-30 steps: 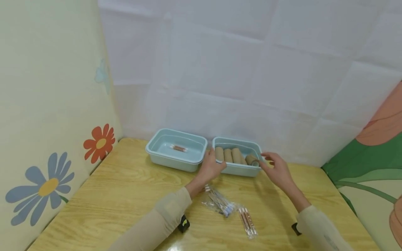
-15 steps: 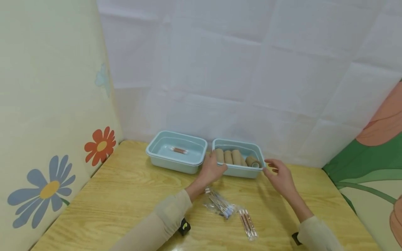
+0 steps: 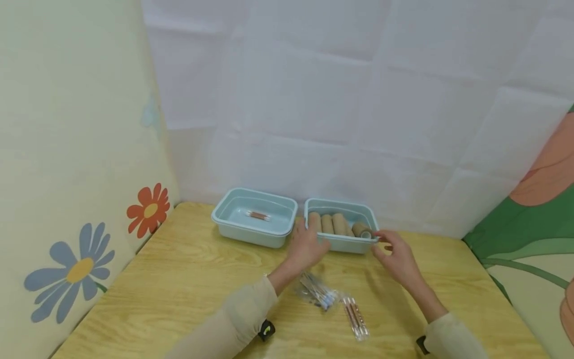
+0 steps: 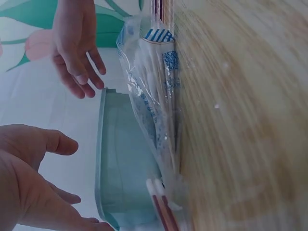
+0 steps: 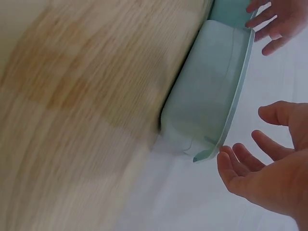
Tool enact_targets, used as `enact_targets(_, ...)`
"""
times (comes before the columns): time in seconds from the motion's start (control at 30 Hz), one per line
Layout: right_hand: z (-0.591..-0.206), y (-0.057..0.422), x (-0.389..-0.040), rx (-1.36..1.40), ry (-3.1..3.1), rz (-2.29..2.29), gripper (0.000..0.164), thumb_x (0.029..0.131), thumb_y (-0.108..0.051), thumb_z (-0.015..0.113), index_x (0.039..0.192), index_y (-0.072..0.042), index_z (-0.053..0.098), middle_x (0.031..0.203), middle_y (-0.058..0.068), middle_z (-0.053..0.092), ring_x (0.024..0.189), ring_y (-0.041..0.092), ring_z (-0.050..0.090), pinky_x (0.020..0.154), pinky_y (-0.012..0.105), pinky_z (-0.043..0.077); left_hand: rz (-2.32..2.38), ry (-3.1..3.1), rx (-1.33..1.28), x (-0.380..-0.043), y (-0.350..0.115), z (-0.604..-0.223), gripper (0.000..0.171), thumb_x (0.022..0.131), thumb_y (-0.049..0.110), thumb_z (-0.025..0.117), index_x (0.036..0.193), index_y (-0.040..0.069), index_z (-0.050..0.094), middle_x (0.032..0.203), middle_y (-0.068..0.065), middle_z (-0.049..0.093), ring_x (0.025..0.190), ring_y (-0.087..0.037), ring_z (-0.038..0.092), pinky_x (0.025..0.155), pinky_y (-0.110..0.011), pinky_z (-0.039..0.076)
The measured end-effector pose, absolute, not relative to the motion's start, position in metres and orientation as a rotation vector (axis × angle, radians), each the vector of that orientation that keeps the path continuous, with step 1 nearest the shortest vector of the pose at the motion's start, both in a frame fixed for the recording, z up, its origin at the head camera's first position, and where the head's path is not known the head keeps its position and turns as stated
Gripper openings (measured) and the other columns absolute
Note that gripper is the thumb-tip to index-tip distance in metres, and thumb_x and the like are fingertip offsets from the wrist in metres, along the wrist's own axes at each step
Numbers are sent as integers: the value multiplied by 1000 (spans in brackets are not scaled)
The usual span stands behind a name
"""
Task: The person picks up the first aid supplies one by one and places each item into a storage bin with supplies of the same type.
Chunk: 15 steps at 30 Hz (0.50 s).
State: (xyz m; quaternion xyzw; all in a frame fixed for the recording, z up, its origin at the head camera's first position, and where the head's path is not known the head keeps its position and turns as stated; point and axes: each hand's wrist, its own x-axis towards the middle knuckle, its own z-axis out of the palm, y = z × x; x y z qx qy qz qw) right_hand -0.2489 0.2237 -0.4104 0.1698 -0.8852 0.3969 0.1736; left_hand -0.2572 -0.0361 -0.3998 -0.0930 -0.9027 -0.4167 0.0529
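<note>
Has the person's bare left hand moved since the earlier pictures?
Yes, slightly: in the head view, the left hand has shifted rightward, judged against the pale-blue rectangular plastic tub holding brown cylindrical rolls.

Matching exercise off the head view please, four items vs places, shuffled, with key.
1. brown rolls
2. clear swab bag
3. right hand
4. red flower

A. on the left wall
B. inside the right bin
C. at the right bin's near right corner
D. on the wooden table

Pairs: 1-B, 2-D, 3-C, 4-A
</note>
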Motion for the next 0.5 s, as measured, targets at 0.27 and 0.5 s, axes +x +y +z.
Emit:
enact_targets(0.27, -413, 220, -243, 516, -2475, 1087, 34, 89, 4, 73, 121, 9, 64, 120, 25, 63, 107, 43, 63, 84, 57, 54, -1152, -2728, -393, -244, -41, -396, 74, 92, 24, 64, 156, 3, 34, 155, -32, 30, 142, -49, 29, 114, -62, 26)
enact_targets(0.5, -412, 220, -237, 518, -2490, 1090, 34, 90, 1, 73, 123, 7, 65, 119, 23, 65, 102, 40, 65, 81, 53, 55, -1042, -2688, -409, -241, -57, -398, 68, 92, 23, 65, 154, 5, 42, 149, -25, 45, 134, -44, 43, 108, -62, 35)
